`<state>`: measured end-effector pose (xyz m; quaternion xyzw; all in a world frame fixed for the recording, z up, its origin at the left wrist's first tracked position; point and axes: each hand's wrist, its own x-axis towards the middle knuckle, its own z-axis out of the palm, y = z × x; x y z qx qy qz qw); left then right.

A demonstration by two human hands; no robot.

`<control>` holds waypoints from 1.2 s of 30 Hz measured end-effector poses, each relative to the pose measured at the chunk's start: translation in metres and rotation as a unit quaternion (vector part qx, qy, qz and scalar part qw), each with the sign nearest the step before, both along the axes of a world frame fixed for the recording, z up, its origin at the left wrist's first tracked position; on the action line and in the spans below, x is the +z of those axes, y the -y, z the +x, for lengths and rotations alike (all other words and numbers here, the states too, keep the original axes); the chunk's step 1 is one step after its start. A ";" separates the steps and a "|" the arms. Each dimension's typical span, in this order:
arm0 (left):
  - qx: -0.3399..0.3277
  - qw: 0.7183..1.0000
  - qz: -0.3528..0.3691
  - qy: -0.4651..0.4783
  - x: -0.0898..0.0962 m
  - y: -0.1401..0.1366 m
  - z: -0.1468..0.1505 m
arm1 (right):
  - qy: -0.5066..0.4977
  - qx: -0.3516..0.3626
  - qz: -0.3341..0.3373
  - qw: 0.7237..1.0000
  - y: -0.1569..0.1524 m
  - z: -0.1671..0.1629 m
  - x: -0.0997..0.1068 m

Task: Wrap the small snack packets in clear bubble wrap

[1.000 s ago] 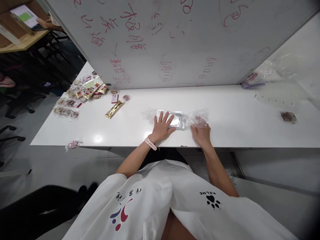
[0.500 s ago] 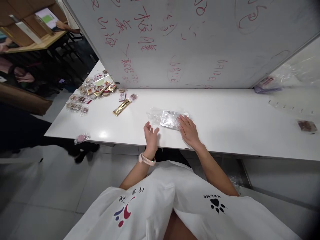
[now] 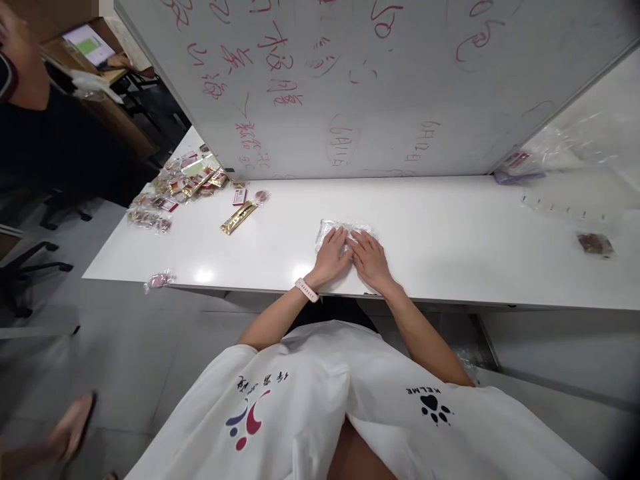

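Observation:
A silvery packet in clear plastic film (image 3: pixel 324 230) lies on the white table, close to its front edge. My left hand (image 3: pixel 332 259) rests on the packet's left part with its fingers stretched out. Beside it my right hand (image 3: pixel 370 261) lies flat on the right part, and the fingertips of both hands almost meet. Neither hand grips anything. Much of the packet is hidden under them. To the left lie a gold stick sachet (image 3: pixel 239 218), a small red and white box (image 3: pixel 239 197) and a small round wrapped item (image 3: pixel 261 197).
A whiteboard (image 3: pixel 370 100) with red writing stands along the table's back. Several wrapped snacks (image 3: pixel 193 180) are heaped at the left end, with a pink wrapped piece (image 3: pixel 159 280) near the edge. Rightward are a brown packet (image 3: pixel 595 244) and clear plastic bags (image 3: pixel 575 153). Another person (image 3: pixel 60 153) stands at left.
My left hand has come down from beside the packet onto it, and the loose film on the left is folded in or covered. The person at left has moved.

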<state>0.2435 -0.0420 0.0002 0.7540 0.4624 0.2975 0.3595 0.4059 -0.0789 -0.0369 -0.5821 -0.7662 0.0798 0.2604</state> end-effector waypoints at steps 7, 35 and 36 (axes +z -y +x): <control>-0.112 0.938 0.213 -0.250 -0.015 0.004 -0.009 | -0.068 0.007 -0.001 0.998 -0.004 0.000 0.002; -0.228 0.947 -0.037 -0.224 0.084 -0.078 0.032 | -0.543 -0.014 -0.236 0.806 -0.010 0.033 0.030; -0.206 0.957 0.003 -0.202 0.080 -0.073 0.035 | -0.576 -0.035 -0.223 0.786 -0.007 0.038 0.024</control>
